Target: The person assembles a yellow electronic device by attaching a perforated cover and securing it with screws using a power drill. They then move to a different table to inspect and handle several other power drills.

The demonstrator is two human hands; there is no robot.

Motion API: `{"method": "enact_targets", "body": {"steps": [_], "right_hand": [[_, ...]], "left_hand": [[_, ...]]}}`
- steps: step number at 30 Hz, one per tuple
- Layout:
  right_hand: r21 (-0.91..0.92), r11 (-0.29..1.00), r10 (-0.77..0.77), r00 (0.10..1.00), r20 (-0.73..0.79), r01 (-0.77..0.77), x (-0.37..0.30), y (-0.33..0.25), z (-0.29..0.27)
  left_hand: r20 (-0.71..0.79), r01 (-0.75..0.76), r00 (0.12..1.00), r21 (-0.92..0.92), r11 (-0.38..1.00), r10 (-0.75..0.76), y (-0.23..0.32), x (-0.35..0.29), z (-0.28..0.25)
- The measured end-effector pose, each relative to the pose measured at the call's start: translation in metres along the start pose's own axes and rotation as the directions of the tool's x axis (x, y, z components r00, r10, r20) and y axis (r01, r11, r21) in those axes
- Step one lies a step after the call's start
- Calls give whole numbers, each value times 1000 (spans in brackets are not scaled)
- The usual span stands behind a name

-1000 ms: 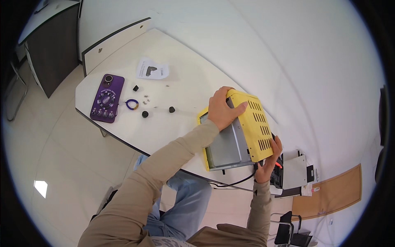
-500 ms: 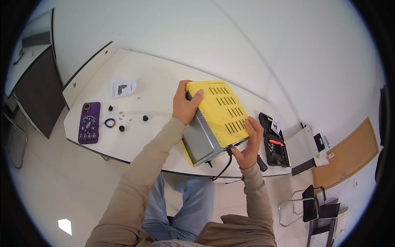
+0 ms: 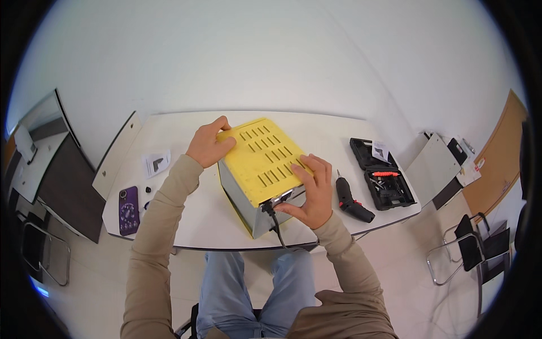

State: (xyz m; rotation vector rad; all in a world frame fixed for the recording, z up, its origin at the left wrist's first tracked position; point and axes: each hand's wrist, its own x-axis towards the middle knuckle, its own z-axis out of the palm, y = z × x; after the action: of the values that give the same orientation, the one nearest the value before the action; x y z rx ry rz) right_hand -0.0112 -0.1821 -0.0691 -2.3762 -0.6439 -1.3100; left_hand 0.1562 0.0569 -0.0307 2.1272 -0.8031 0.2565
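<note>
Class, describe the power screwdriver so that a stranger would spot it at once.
On the white table, look right of the yellow slotted box. Between the right hand and the open black case lies the screwdriver: unlike either box or case, it is slim and bent, black with red parts.

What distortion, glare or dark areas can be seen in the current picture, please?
Head view: black corners, and the front edge of the table looks bowed; head view: a small bluish glare patch at lower left; head view: slots on the yellow casing look clear.
</note>
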Motion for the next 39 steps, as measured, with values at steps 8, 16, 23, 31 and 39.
{"method": "enact_targets", "body": {"steps": [8, 16, 23, 31, 39], "right_hand": [[17, 1000, 24, 999, -25, -23, 1, 1, 2], [45, 998, 34, 999, -36, -32, -2, 5, 1], [44, 998, 54, 997, -58, -51, -2, -3, 1], [82, 994, 82, 996, -46, -78, -2, -4, 0], [111, 991, 79, 994, -80, -70, -5, -5, 4]], "left_hand": [[211, 100, 964, 284, 953, -164, 19, 40, 5], [414, 68, 856, 505, 861, -310, 61, 59, 19], [474, -7, 856, 407, 913, -205, 53, 73, 28], [481, 1, 862, 312, 950, -159, 60, 77, 34], [464, -138, 886, 309, 941, -22, 57, 69, 35]]}}
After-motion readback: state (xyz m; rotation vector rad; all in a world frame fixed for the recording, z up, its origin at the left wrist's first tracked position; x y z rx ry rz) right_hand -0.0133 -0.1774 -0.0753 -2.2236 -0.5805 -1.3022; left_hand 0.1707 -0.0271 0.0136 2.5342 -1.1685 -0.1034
